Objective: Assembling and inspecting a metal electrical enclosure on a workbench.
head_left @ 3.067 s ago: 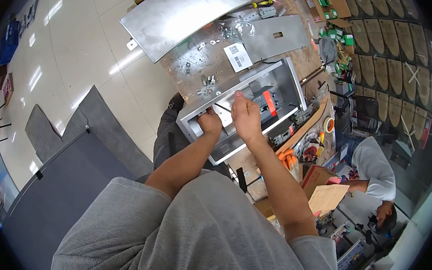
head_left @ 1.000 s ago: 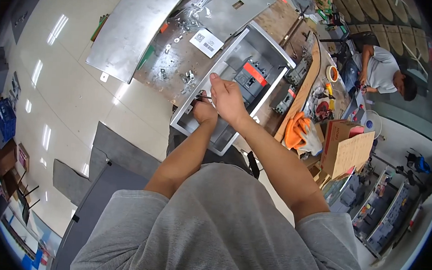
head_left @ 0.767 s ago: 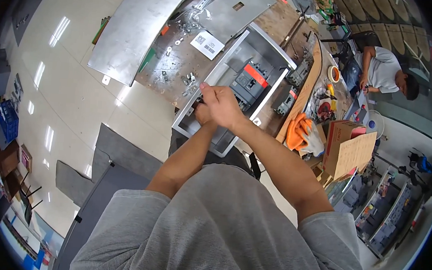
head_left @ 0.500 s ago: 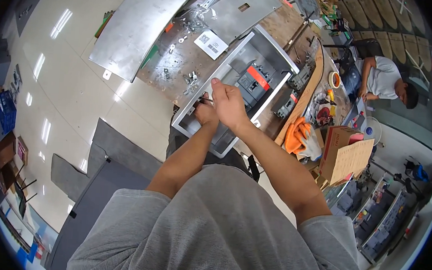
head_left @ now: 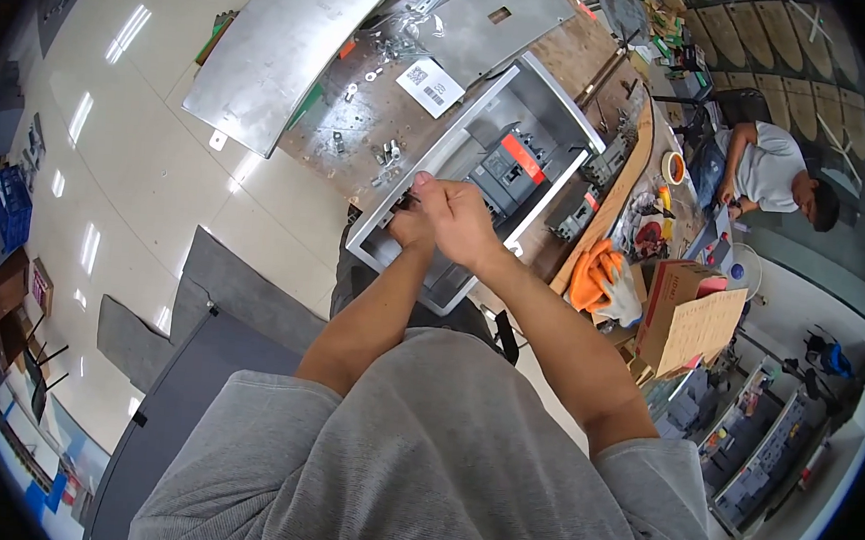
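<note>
Both my hands work at the near-left wall of an open grey metal enclosure on the bench. My right hand is closed in a fist, thumb up, over the enclosure's near end; what it grips is hidden. Just left of it and lower, my left hand reaches inside the wall with its fingers bent around a small dark part, too covered to name. Beyond my hands, a grey circuit breaker with an orange-red label strip sits inside the enclosure.
Curved sheet-metal panels, a printed white card and loose bolts lie on the bench. Right of the enclosure are another breaker, orange-and-white gloves and a cardboard box. A person sits at the far right.
My right fist has turned slightly and its thumb has shifted a little left and down. My left hand stays at the wall. The whole view has shifted slightly.
</note>
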